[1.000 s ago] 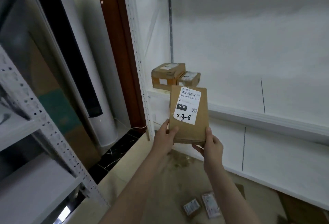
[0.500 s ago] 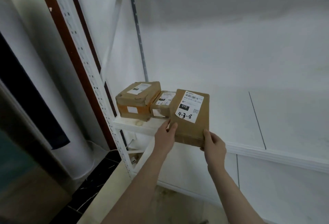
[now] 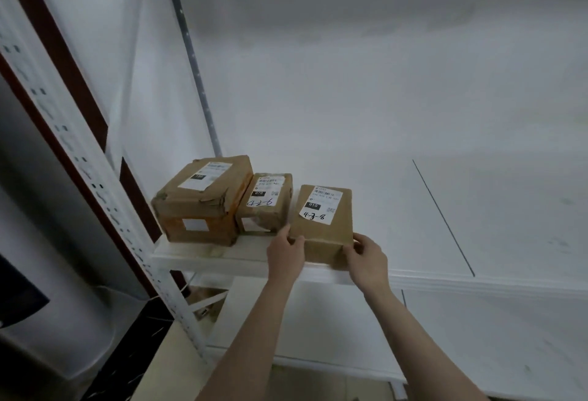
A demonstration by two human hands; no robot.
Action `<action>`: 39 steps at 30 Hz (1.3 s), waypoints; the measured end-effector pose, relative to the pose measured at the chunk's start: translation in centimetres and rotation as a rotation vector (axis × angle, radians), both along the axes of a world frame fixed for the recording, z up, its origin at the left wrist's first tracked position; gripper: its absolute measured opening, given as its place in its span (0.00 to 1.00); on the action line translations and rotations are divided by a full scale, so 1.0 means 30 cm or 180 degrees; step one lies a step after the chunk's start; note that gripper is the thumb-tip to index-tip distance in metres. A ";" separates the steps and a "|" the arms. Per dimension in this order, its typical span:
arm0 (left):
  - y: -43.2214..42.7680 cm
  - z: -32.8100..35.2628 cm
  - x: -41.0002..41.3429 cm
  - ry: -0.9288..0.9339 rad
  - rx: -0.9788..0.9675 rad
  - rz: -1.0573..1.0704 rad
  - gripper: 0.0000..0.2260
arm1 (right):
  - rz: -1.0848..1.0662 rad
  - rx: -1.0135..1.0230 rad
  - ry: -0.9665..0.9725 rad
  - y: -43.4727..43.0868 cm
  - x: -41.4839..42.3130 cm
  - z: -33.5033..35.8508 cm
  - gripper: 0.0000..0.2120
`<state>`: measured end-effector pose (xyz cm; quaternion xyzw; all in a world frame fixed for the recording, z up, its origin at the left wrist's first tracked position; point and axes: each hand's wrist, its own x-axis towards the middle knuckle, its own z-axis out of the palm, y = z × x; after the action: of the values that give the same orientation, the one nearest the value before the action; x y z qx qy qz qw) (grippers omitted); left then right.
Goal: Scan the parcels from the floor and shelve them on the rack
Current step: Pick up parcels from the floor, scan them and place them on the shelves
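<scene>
A brown cardboard parcel [image 3: 327, 232] with a white label marked 4-3-8 lies flat on the white rack shelf [image 3: 429, 219], near its front edge. My left hand [image 3: 285, 255] grips its near left corner and my right hand [image 3: 369, 257] grips its near right corner. To its left stand two other brown parcels: a small one [image 3: 265, 206] labelled 4-3-9, and a larger taped box [image 3: 202, 200] at the shelf's left end.
The rack's perforated white upright [image 3: 95, 184] rises at the left, with a dark brown door frame [image 3: 60, 60] behind it. A lower white shelf [image 3: 477, 337] runs beneath. A grey appliance [image 3: 38, 273] stands at far left. The shelf stretches bare to the right.
The parcel was upright in my hands in front of the rack; it now lies flat on the shelf beside the small parcel. The view came closer and rose.
</scene>
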<state>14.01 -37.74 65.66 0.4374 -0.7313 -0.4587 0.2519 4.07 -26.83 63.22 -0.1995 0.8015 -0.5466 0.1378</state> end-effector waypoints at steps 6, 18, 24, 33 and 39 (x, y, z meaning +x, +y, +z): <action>-0.044 -0.089 0.032 0.0362 -0.0240 0.0076 0.26 | -0.0089 0.0138 0.0067 -0.143 0.022 -0.026 0.23; -0.184 -0.142 0.009 0.0178 -0.0991 -0.0203 0.29 | -0.0605 0.0024 0.0353 -0.269 0.026 -0.048 0.21; -0.106 -0.158 0.006 0.0710 -0.1790 -0.0328 0.22 | -0.1515 -0.0515 0.0697 -0.173 0.096 -0.085 0.16; 0.245 -0.307 -0.047 0.0748 -0.1117 -0.2332 0.11 | -0.3134 -0.0199 0.0535 0.247 0.194 -0.278 0.09; 0.400 -0.502 -0.087 -0.0268 -0.0867 -0.3423 0.11 | -0.3840 0.0145 -0.0024 0.497 0.271 -0.499 0.07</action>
<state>11.39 -25.73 50.60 -0.0161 -0.9137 -0.4060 0.0071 12.21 -11.91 48.24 0.2953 0.7843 -0.5117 -0.1895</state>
